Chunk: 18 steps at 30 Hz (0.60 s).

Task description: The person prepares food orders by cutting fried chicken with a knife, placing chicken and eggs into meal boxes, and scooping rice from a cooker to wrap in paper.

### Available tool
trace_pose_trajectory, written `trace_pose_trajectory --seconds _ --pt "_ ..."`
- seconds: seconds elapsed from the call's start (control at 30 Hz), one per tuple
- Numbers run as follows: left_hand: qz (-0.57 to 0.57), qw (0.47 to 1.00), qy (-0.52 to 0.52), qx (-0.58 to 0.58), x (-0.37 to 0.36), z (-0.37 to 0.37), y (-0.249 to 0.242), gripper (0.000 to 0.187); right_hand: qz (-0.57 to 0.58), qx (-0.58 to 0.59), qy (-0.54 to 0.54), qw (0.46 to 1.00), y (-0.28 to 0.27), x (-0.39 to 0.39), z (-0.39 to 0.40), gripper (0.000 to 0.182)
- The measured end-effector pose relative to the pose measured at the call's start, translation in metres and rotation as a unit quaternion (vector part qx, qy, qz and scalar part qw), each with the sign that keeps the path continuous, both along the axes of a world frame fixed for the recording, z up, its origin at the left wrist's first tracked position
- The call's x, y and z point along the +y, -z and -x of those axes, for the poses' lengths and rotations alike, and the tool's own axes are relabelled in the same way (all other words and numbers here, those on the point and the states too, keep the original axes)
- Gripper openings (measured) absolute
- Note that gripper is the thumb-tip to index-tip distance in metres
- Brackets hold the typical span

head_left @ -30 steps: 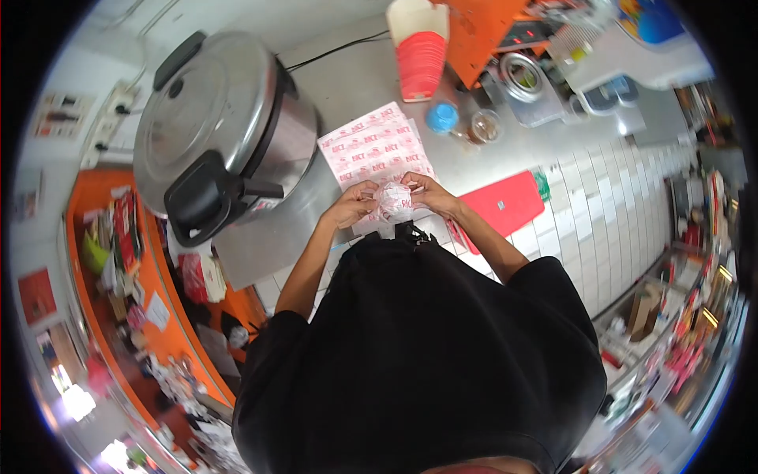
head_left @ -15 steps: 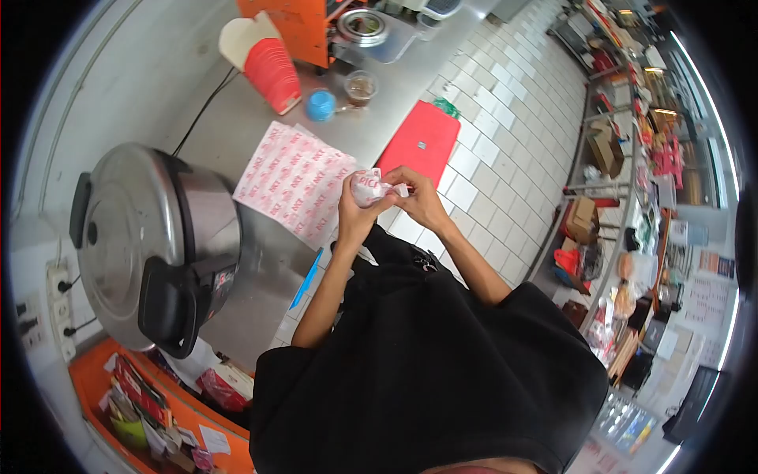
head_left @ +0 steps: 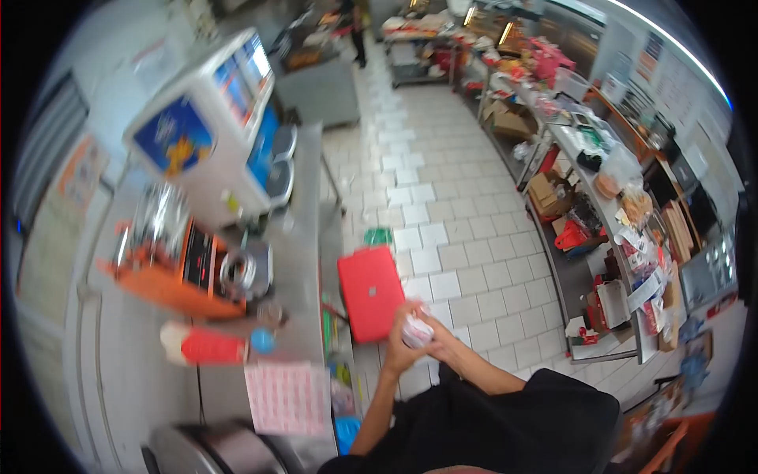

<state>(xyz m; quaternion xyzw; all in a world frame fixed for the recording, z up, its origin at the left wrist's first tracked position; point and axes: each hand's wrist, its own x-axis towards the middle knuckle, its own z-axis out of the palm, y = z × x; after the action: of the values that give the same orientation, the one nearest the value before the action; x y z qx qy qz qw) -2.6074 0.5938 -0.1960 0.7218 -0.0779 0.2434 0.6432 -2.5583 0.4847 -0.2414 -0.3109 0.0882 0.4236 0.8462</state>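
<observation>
A small bundle wrapped in white paper with red print [head_left: 417, 332] is held in front of my body, over the tiled floor. My left hand [head_left: 399, 352] is closed around its near left side. On the other side, the fingers of my right hand [head_left: 436, 336] also wrap round the bundle. What lies inside the paper is hidden. To the left of my hands, a stack of red-printed white wrapping paper [head_left: 288, 399] lies on the steel counter [head_left: 300, 245].
Just beyond my hands is a red flat-topped box [head_left: 371, 292]. The counter also carries a rice cooker [head_left: 225, 452], red cartons [head_left: 209, 346], a blue round object [head_left: 262, 340] and a drinks dispenser [head_left: 209, 130]. Loaded shelves [head_left: 564, 229] line the right. A person [head_left: 353, 31] stands far back.
My view has swung up and to the right, showing more aisle and the dispenser. The bundle has stayed in my hands, and my right hand has gone from pinching its paper end to wrapping round it.
</observation>
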Motion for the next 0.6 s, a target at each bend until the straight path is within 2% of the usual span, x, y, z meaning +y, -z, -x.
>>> trace_pose_trajectory --seconds 0.1,0.13,0.2,0.23,0.3,0.33,0.37,0.4,0.47,0.5,0.53,0.57,0.6 --pt "-0.009 0.979 0.025 0.2 -0.064 -0.069 0.012 0.075 -0.18 0.05 -0.044 0.982 0.037 -0.056 -0.056 0.053" --pt "0.018 0.979 0.002 0.203 -0.086 -0.102 0.017 0.071 -0.108 0.004 0.061 0.992 0.028 -0.071 -0.084 0.055" --pt "0.076 0.969 -0.043 0.231 -0.13 -0.146 0.038 0.063 0.049 -0.057 0.268 0.961 -0.013 -0.1 -0.111 0.061" --pt "0.077 0.97 -0.032 0.226 -0.149 -0.163 0.018 0.051 0.019 -0.1 0.309 0.946 -0.031 -0.118 -0.127 0.051" --pt "0.138 0.968 0.02 0.208 -0.167 -0.222 0.079 0.048 0.171 -0.224 0.292 0.914 -0.017 -0.143 -0.164 0.043" --pt "0.024 0.979 0.021 0.201 -0.175 -0.238 0.079 0.047 0.251 -0.278 0.273 0.886 -0.004 -0.157 -0.18 0.04" --pt "-0.089 0.979 0.016 0.185 -0.182 -0.254 0.078 0.046 0.215 -0.254 0.287 0.898 0.007 -0.173 -0.199 0.034" --pt "-0.342 0.927 -0.01 0.153 -0.184 -0.276 0.043 0.047 0.182 -0.207 0.303 0.912 -0.001 -0.185 -0.216 0.034" --pt "-0.265 0.963 -0.023 0.033 -0.172 -0.337 0.019 0.054 0.115 -0.113 0.326 0.931 -0.022 -0.197 -0.259 0.033" --pt "-0.172 0.985 -0.006 0.02 -0.166 -0.366 -0.038 0.064 0.125 -0.12 0.306 0.936 -0.012 -0.207 -0.285 0.032" --pt "-0.136 0.991 0.021 -0.006 -0.153 -0.396 -0.095 0.079 0.136 -0.126 0.283 0.941 0.007 -0.216 -0.313 0.032" --pt "-0.175 0.98 0.004 -0.09 -0.142 -0.413 -0.16 0.089 0.165 -0.124 0.273 0.94 0.025 -0.222 -0.34 0.033" --pt "-0.081 0.971 0.047 -0.218 -0.145 -0.428 -0.227 0.095 0.195 -0.123 0.261 0.937 0.044 -0.228 -0.368 0.034"
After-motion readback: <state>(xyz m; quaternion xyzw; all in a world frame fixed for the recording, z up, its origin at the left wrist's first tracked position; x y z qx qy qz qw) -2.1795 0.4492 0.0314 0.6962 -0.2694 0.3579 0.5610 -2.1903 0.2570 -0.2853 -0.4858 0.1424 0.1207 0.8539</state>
